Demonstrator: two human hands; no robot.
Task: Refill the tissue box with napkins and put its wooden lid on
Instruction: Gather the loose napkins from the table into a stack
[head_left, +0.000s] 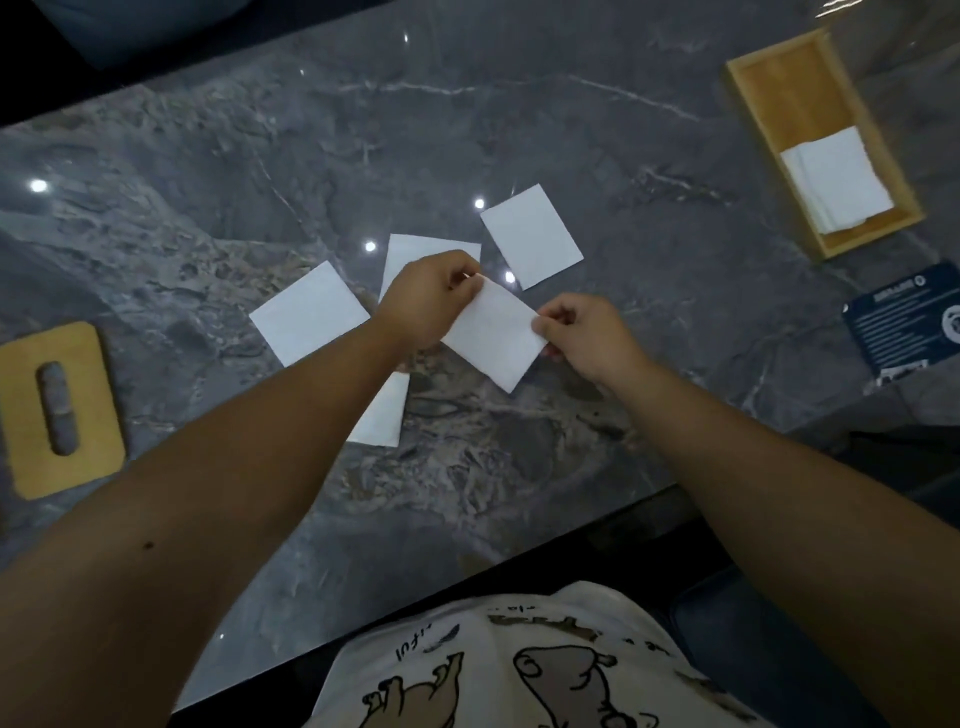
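Observation:
I hold one white napkin (493, 332) above the table: my left hand (428, 296) pinches its upper corner, my right hand (582, 332) pinches its right edge. Several more napkins lie flat around my hands: one to the left (306, 312), one behind my left hand (415, 249), one further back (530, 234), and one partly under my left forearm (384, 415). The open wooden tissue box (769, 67) stands at the far right with a small stack of napkins (836, 182) in its near end. The wooden lid (93, 400), with a slot in it, lies flat at the left edge.
The grey marble table (467, 493) ends close to my body, its front edge running diagonally. A dark blue printed card (893, 322) lies at the right, near the tissue box.

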